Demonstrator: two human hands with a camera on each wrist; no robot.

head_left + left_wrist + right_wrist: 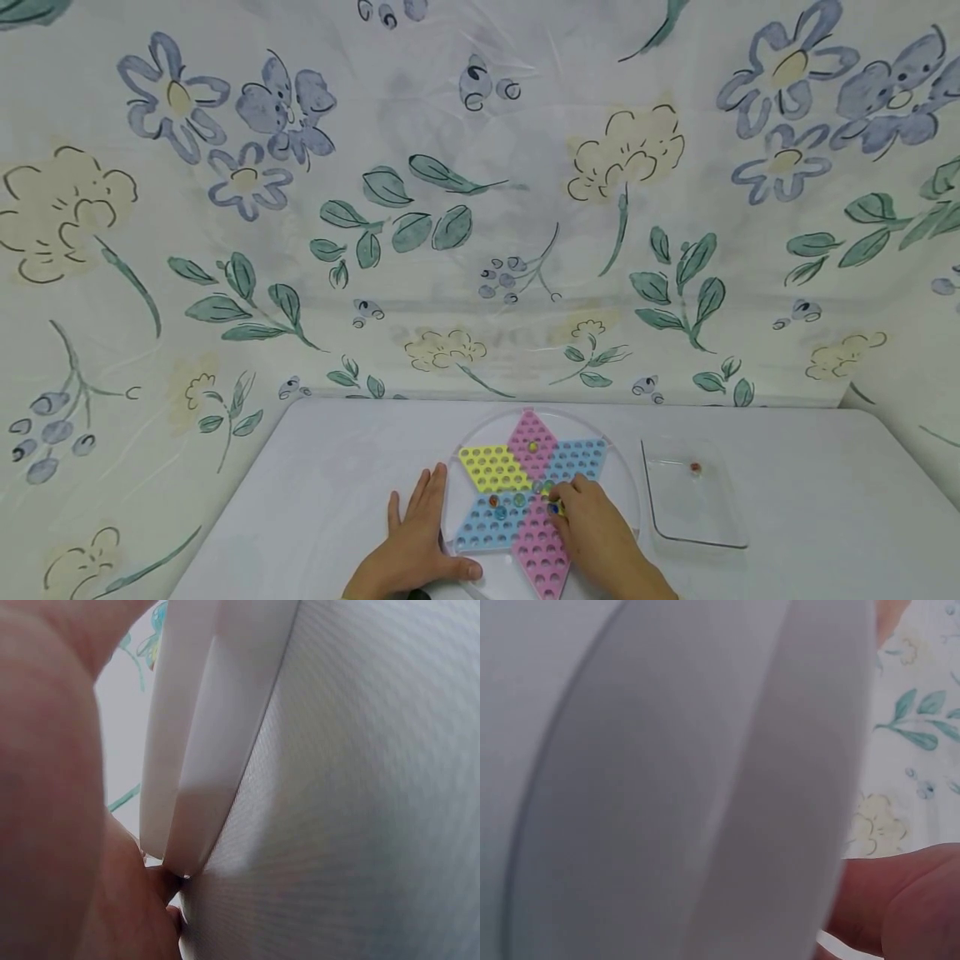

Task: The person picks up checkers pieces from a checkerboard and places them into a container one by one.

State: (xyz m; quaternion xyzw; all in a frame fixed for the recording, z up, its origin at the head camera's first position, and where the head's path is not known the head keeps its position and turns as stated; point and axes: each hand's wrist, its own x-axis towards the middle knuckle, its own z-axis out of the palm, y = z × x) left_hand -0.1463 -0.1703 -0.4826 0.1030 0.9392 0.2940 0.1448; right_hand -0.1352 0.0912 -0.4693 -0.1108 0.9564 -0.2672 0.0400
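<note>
A round white Chinese checkers board [626, 508] with a pink, yellow and blue star of holes lies on the table. My right hand [600, 533] reaches over its right side, pinching a dark blue and yellow marble [555, 507] between thumb and finger near the star's centre. Several other marbles sit in the holes, among them a reddish one [493, 501], a blue one [500, 513] and a yellow one [532, 447]. My left hand [412, 537], fingers straight and spread, rests at the board's left edge. Both wrist views mostly show the board's pale side wall [217, 742].
To the right of the board stands a clear shallow tray [701, 545] with one reddish marble [696, 468] in it. A floral cloth [465, 300] hangs behind the white table [337, 450]. A small dark object [418, 595] shows at the bottom edge beside my left wrist.
</note>
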